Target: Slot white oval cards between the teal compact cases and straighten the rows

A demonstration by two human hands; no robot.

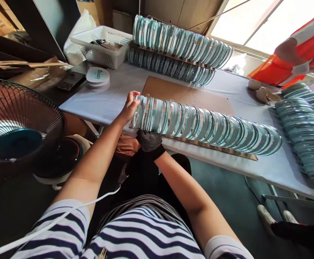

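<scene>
Hands [130, 108] steady mirror row [205, 126].

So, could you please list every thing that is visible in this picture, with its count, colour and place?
near row of discs: many, pale teal and shiny, on edge along the table front
far rows of discs: two rows, teal, stacked at the back
right rows of discs: count unclear, teal, right end
cardboard sheet: one, brown, flat on the table
table: one, white cover
basket: one, white, back left
round lids: small stack, white, beside the basket
fan: one, dark grille, left
co-worker's sleeve: orange, upper right
left hand: bare, on the row's left end
right hand: black dotted glove, under the row
</scene>
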